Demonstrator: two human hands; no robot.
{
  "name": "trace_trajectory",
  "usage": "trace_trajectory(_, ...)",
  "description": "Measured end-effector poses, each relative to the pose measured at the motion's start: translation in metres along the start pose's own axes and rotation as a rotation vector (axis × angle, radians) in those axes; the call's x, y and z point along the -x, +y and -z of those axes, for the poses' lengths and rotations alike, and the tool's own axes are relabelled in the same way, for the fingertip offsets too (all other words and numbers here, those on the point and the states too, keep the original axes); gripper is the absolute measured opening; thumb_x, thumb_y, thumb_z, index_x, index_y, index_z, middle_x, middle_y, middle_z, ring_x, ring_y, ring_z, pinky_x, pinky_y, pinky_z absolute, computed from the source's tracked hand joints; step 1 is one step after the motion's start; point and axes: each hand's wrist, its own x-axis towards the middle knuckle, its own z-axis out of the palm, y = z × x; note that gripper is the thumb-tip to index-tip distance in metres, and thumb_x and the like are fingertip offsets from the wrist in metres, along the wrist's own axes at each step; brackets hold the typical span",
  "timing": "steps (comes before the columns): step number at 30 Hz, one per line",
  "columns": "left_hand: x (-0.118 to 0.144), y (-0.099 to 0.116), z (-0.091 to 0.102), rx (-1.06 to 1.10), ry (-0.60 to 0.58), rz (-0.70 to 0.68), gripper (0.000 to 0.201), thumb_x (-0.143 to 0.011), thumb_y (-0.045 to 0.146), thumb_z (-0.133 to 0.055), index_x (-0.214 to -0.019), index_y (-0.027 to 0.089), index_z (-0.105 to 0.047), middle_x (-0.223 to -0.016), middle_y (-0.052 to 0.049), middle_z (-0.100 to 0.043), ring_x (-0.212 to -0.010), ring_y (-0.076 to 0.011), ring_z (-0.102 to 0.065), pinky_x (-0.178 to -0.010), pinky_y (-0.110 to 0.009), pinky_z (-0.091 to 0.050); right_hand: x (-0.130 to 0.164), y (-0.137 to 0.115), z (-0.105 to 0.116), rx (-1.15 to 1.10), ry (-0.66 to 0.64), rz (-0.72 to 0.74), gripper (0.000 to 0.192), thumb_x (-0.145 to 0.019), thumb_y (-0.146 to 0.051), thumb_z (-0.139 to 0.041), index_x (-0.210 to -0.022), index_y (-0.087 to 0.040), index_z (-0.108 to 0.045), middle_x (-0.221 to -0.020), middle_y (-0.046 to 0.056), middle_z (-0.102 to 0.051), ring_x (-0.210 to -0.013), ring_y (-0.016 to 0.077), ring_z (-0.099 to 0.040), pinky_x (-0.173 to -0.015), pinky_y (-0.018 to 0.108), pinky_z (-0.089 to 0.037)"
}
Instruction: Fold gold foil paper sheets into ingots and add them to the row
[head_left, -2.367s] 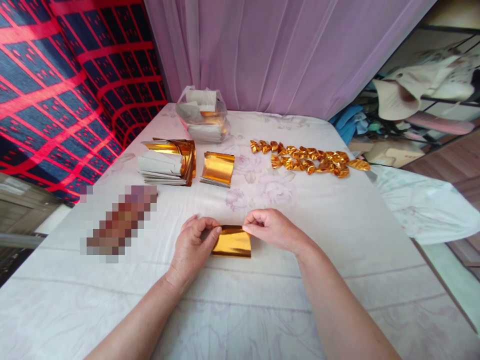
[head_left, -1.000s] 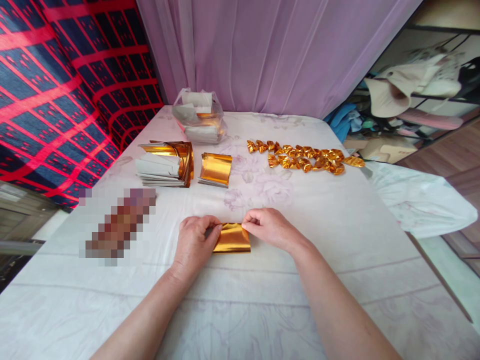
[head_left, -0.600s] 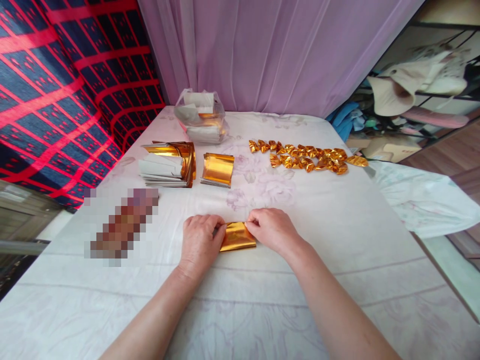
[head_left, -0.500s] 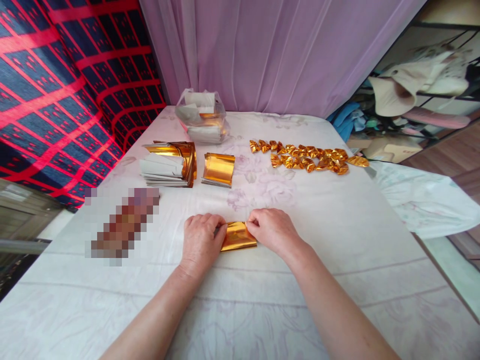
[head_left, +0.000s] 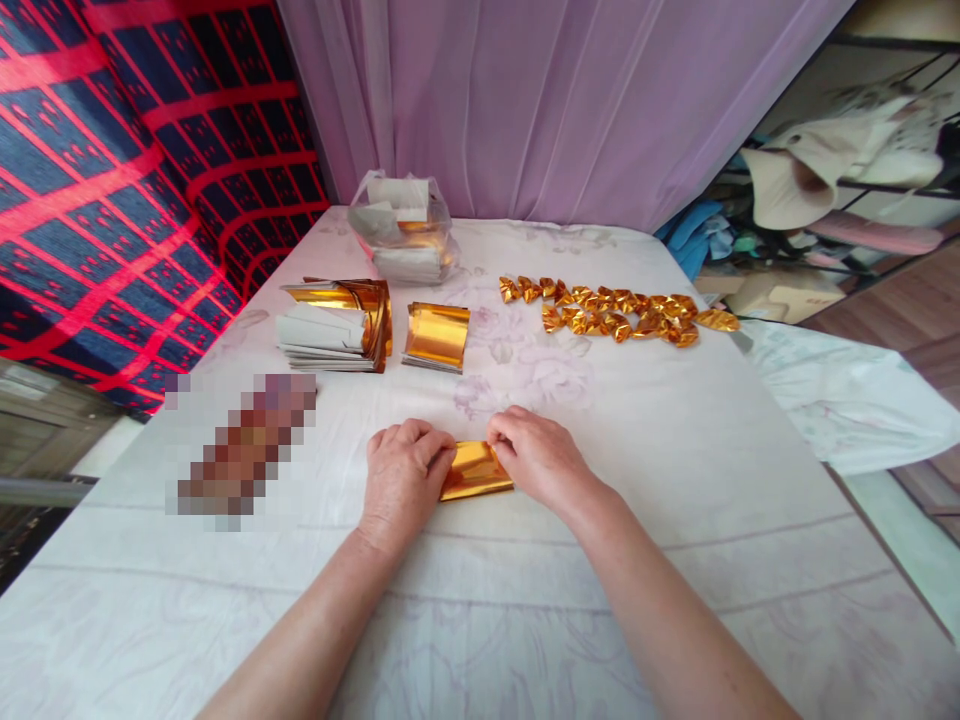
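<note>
A shiny gold foil paper (head_left: 475,472), folded into a flat strip, lies on the table close in front of me. My left hand (head_left: 407,465) pinches its left end between thumb and fingers. At its upper right corner, my right hand (head_left: 541,447) is closed with the thumb and fingertips on the edge. Beyond my hands sits a small stack of gold foil papers (head_left: 438,333). To its left is a larger stack of foil papers (head_left: 330,335) with grey-white backs showing.
Two rows of folded gold foil pieces (head_left: 619,312) stand at the right back. A clear plastic bag (head_left: 405,230) holds more papers near the purple curtain (head_left: 525,110). A blurred-out item (head_left: 247,445) lies left on the tablecloth (head_left: 675,620). Shelves (head_left: 862,180) hold clutter at right.
My right hand has shifted slightly up and left along the foil's top edge. The foil's upper surface looks smoother. My left hand stays nearly in place.
</note>
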Motion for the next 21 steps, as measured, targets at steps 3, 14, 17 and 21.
trace_trajectory(3,-0.001,-0.002,0.001,0.019,-0.018,-0.005,0.014,-0.088,0.029,-0.061,-0.086,0.030,-0.075,-0.090,-0.001,-0.067,-0.087,-0.0213,-0.060,-0.081,-0.039,-0.037,-0.002,0.005,-0.003,-0.102,-0.040,0.101,0.030,-0.077,-0.002,-0.049,-0.074,-0.023,-0.069,-0.090,0.000,-0.066,-0.080,0.0136,-0.060,-0.070,0.024,-0.038)
trace_trajectory(14,0.002,0.006,0.009,-0.004,-0.068,0.002,0.020,-0.077,0.037,-0.073,-0.095,0.027,-0.072,-0.099,-0.004,-0.065,-0.095,-0.0254,-0.058,-0.090,-0.044,-0.039,0.000,0.011,-0.001,-0.231,-0.070,0.144,0.019,-0.079,-0.009,-0.055,-0.077,-0.020,-0.070,-0.090,0.002,-0.064,-0.078,0.0128,-0.058,-0.072,0.024,-0.043)
trace_trajectory(17,0.004,0.007,0.008,-0.017,-0.049,-0.006,0.019,-0.078,0.037,-0.071,-0.094,0.027,-0.071,-0.099,-0.004,-0.064,-0.095,-0.0253,-0.058,-0.090,-0.043,-0.039,0.002,0.001,-0.002,-0.165,-0.035,0.062,0.013,-0.083,-0.018,-0.059,-0.074,-0.021,-0.068,-0.090,0.002,-0.063,-0.077,0.0128,-0.058,-0.070,0.024,-0.041)
trace_trajectory(21,0.004,0.008,0.007,-0.031,-0.028,-0.010,0.017,-0.079,0.038,-0.069,-0.093,0.027,-0.071,-0.098,-0.004,-0.064,-0.094,-0.0252,-0.058,-0.089,-0.043,-0.039,0.006,-0.011,-0.004,-0.054,-0.014,-0.018,0.009,-0.085,-0.023,-0.062,-0.077,-0.021,-0.067,-0.094,0.002,-0.062,-0.083,0.0144,-0.058,-0.071,0.025,-0.040)
